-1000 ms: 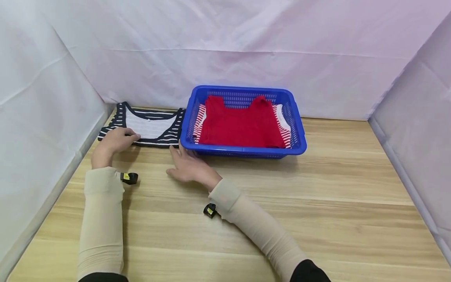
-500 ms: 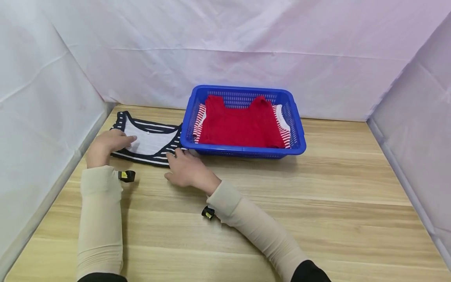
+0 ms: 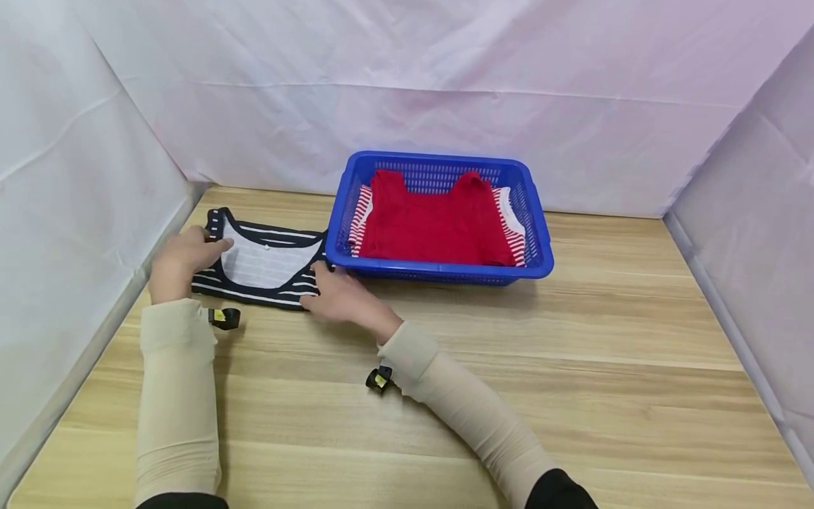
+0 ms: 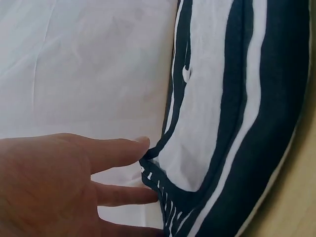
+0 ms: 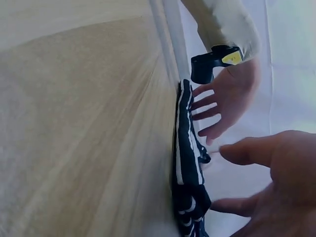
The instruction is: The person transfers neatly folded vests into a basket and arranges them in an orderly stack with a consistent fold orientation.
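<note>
A folded navy tank top (image 3: pixel 267 263) with white stripes and a pale inner side lies flat on the wooden table, left of the basket. My left hand (image 3: pixel 181 260) rests on its left end; in the left wrist view the extended thumb and fingers (image 4: pixel 123 193) touch the dark shoulder strap. At the top's right end is my right hand (image 3: pixel 343 295), fingers loosely extended over the striped edge, just below the basket's corner. The right wrist view shows that hand's thumb and fingers (image 5: pixel 232 206) spread apart beside the cloth (image 5: pixel 185 148).
A blue plastic basket (image 3: pixel 439 268) stands at the back centre, its left corner overlapping the tank top's right end in the head view. Inside lie a red garment (image 3: pixel 432 230) and red-striped clothing (image 3: pixel 514 237). White fabric walls (image 3: pixel 407 92) enclose the back and sides of the table (image 3: pixel 604 382).
The tank top has slid toward me, away from the back wall, and slightly left. My left hand has shifted left along with it; the right hand has stayed near the basket's corner.
</note>
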{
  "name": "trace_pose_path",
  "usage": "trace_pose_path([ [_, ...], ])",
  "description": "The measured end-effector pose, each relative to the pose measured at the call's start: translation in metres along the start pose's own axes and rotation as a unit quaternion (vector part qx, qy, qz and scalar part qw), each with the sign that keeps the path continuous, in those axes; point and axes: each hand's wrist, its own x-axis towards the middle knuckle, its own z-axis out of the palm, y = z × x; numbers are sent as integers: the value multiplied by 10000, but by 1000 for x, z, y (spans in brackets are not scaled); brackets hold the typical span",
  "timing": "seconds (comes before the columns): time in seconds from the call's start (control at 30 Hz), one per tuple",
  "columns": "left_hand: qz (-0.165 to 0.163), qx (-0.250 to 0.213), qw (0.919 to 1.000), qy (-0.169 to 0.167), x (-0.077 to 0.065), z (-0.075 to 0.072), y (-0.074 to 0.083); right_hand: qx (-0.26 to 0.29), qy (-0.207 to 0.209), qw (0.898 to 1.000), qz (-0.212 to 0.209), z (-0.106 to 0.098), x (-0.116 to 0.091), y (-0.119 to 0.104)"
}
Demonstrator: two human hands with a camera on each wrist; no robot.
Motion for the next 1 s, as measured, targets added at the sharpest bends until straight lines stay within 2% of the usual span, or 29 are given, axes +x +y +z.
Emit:
trace_pose_path([
  [0.1,-154,-39,9999,5,0,1,-1,785,127,9968,-21,-1,2,2],
  [0.23,-477,-33,9987,163,-1,2,-2,1380,363,9898,-51,-1,4,2],
  [0.4,-841,-149,9953,456,-4,4,-4,1499,742,9858,133,2,3,-2],
  [0.6,-1262,-106,9912,384,-6,1,-4,1401,950,9853,213,3,1,-4],
  [0.77,-1168,-69,9925,366,-6,0,-2,1353,1009,9855,174,3,2,-3],
  [1.0,-1040,-80,9941,294,-3,1,-2,1592,1192,9798,204,5,3,-5],
])
